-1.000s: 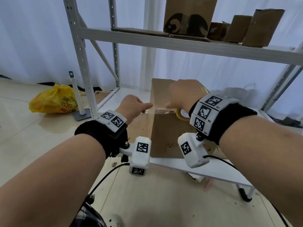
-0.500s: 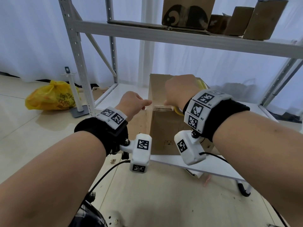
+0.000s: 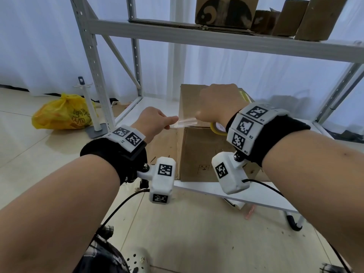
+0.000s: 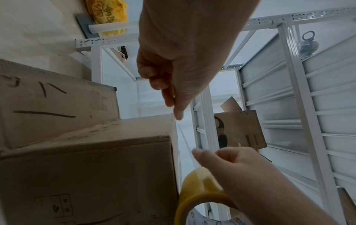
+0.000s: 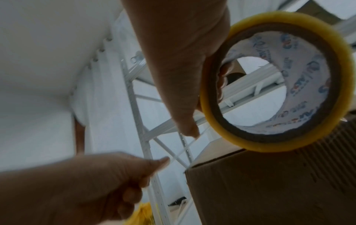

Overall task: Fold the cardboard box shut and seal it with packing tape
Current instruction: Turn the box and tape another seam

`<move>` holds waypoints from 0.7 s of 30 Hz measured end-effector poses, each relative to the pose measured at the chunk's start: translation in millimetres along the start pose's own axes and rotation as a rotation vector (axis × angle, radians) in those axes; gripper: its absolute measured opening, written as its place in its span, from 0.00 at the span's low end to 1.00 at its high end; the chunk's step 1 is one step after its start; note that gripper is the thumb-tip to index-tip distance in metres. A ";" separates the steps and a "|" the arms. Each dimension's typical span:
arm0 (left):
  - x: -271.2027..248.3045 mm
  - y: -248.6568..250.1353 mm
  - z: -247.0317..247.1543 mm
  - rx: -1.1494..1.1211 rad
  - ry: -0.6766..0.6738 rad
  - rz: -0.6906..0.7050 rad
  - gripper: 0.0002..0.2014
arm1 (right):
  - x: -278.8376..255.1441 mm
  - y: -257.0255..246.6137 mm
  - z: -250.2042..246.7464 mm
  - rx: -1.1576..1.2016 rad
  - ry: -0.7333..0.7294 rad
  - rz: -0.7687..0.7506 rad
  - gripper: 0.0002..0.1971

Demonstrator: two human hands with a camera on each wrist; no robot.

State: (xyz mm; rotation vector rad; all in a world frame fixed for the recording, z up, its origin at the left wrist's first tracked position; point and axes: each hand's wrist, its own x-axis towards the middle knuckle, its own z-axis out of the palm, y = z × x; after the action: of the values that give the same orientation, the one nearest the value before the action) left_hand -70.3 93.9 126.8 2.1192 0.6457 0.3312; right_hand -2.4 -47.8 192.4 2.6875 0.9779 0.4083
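Clear tape strip [image 3: 185,122] was stretched between both hands, just above the near top edge of the cardboard box [image 3: 201,154]. Left hand [image 3: 155,123] pinched the free end between thumb and forefinger, other fingers curled. Right hand [image 3: 218,105] gripped the yellow tape roll [image 5: 273,82], fingers through the core, thumb out toward the strip. Box sat on the low white shelf board [image 3: 246,196], directly under the right-hand grip; top flaps looked folded down, though the seam was hidden by the hands.

Risks, as judgement: the strip was short and hung in air off the left corner, so slack at the pinch could let it twist and stick to itself or to the fingers. Laying it off the seam would leave the flaps unsealed. A hard pull from the roll could slide the light box along the board.
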 end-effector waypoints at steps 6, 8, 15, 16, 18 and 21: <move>-3.6 3.0 1.1 0.022 0.005 0.032 0.17 | -4.5 36.7 3.4 0.366 0.049 0.108 0.13; -4.5 3.0 -0.8 0.020 0.009 0.030 0.18 | -9.0 44.9 5.0 0.522 0.067 0.146 0.22; -5.4 6.7 6.3 0.005 0.023 0.057 0.16 | -8.8 25.1 -2.3 0.129 0.000 0.072 0.18; -5.3 6.6 5.8 0.001 0.026 0.058 0.16 | -6.9 21.1 -3.6 0.094 -0.021 0.063 0.18; -4.5 5.3 3.6 -0.027 0.027 0.050 0.15 | -3.4 13.9 -5.1 0.037 -0.059 0.051 0.19; -2.7 3.0 1.5 -0.038 0.037 0.051 0.15 | 3.6 5.0 -6.7 -0.038 -0.107 0.035 0.19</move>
State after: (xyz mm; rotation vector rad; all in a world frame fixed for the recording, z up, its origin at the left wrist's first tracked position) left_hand -70.9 90.0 128.4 2.1000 0.6030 0.4092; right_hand 0.9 -48.3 200.9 2.6649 0.8846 0.2834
